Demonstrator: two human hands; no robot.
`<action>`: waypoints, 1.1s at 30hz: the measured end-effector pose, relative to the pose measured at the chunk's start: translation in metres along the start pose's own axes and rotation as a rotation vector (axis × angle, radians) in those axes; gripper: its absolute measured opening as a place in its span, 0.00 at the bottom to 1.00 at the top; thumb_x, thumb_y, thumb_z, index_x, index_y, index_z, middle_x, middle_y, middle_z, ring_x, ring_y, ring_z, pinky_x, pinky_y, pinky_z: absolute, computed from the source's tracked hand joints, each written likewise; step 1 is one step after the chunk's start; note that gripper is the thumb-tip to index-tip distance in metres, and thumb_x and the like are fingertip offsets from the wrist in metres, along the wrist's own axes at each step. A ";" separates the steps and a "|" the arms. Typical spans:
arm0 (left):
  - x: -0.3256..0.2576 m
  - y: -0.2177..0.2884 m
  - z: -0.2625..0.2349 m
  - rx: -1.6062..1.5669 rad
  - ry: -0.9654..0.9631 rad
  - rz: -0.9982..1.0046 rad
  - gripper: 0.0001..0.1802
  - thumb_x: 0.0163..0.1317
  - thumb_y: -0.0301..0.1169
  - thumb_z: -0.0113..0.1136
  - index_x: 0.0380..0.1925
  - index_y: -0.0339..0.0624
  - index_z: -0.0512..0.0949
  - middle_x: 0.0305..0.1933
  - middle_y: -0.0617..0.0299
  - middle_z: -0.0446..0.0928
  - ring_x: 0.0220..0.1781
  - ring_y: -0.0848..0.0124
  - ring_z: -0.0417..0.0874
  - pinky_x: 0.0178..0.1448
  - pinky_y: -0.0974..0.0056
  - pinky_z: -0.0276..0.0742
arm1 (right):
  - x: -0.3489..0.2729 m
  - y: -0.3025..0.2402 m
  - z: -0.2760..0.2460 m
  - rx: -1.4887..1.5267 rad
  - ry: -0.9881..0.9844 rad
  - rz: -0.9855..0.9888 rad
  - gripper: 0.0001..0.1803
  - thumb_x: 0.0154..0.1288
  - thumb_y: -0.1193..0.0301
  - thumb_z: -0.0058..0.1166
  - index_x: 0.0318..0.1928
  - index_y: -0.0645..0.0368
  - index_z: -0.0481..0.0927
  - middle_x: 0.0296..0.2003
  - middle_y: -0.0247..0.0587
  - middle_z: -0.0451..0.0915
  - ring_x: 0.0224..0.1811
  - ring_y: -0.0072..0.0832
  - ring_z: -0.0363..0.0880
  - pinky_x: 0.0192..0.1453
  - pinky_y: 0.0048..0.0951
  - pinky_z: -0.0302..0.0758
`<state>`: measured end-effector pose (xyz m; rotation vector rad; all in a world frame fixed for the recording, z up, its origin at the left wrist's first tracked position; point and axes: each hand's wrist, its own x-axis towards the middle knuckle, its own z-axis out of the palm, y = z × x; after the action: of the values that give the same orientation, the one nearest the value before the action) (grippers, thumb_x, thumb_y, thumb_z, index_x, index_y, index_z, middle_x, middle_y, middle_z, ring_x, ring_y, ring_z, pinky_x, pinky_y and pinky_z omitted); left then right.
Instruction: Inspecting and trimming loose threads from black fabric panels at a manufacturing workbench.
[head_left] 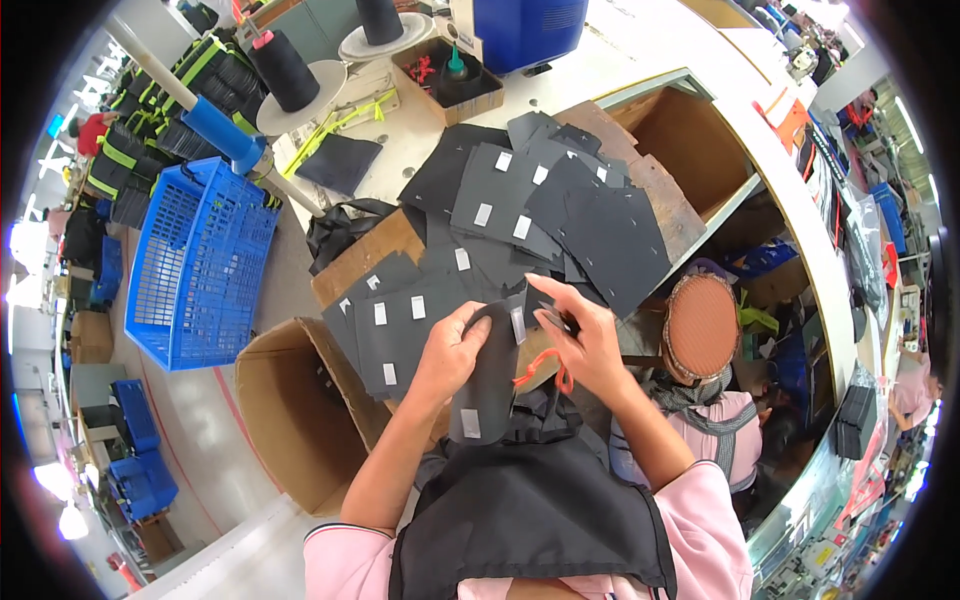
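My left hand (449,352) is closed on a black fabric panel (487,375), which is bent over and carries small white patches. My right hand (583,338) pinches the panel's upper right edge beside one white patch. A dark, narrow object lies partly hidden in the right fingers, and I cannot make out its kind. An orange cord (563,377) loops below that hand. Beyond both hands, several flat black panels (613,235) with white patches lie in an overlapping pile on a brown board (375,250).
An open cardboard box (300,400) stands at left, near a blue plastic crate (205,270). Black thread cones (284,75) and a small box (490,103) with a green-tipped bottle sit at the back. A round cushioned stool (702,325) is at right, beside a person's pink sleeve.
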<state>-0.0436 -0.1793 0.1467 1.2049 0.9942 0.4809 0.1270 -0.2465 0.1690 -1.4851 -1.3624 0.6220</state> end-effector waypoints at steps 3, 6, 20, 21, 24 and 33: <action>-0.012 0.008 0.001 -0.119 -0.072 -0.029 0.09 0.63 0.33 0.56 0.37 0.39 0.76 0.29 0.70 0.74 0.30 0.82 0.71 0.34 0.75 0.68 | 0.009 0.011 -0.006 -0.033 -0.252 0.068 0.15 0.56 0.79 0.55 0.45 0.62 0.76 0.23 0.32 0.71 0.21 0.18 0.64 0.27 0.20 0.64; -0.020 0.011 -0.004 -0.384 -0.225 -0.152 0.12 0.60 0.35 0.60 0.36 0.37 0.76 0.31 0.66 0.76 0.30 0.81 0.74 0.34 0.74 0.72 | -0.001 0.000 -0.003 0.046 -0.280 0.138 0.13 0.55 0.78 0.57 0.43 0.62 0.75 0.22 0.34 0.71 0.22 0.21 0.67 0.28 0.21 0.66; -0.032 0.013 0.010 -0.290 -0.019 -0.012 0.13 0.63 0.39 0.58 0.27 0.41 0.72 0.23 0.74 0.68 0.25 0.85 0.63 0.26 0.76 0.60 | -0.039 -0.009 0.005 -0.276 0.026 -0.179 0.18 0.48 0.81 0.62 0.42 0.61 0.74 0.35 0.43 0.72 0.29 0.31 0.75 0.42 0.27 0.74; -0.033 0.017 0.012 -0.302 -0.018 -0.029 0.14 0.62 0.39 0.59 0.25 0.43 0.71 0.23 0.75 0.67 0.25 0.86 0.64 0.27 0.76 0.61 | -0.039 -0.008 0.006 -0.266 0.031 -0.156 0.18 0.48 0.81 0.62 0.42 0.61 0.74 0.34 0.43 0.72 0.30 0.29 0.75 0.43 0.26 0.74; -0.034 0.014 0.013 -0.331 -0.018 -0.034 0.14 0.62 0.39 0.59 0.25 0.43 0.71 0.23 0.74 0.67 0.25 0.86 0.64 0.27 0.77 0.62 | -0.040 -0.007 0.014 -0.134 0.087 -0.021 0.17 0.49 0.81 0.61 0.42 0.61 0.74 0.32 0.40 0.71 0.32 0.27 0.75 0.44 0.25 0.73; -0.037 0.012 0.020 -0.373 -0.010 -0.019 0.13 0.65 0.39 0.55 0.28 0.40 0.74 0.24 0.74 0.68 0.26 0.86 0.64 0.28 0.77 0.61 | -0.024 -0.025 0.016 0.013 0.109 -0.039 0.17 0.44 0.83 0.62 0.38 0.59 0.80 0.28 0.35 0.68 0.23 0.22 0.69 0.26 0.21 0.69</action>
<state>-0.0438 -0.2143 0.1717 0.8620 0.8613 0.6145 0.0967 -0.2667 0.1790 -1.4575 -1.2979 0.5174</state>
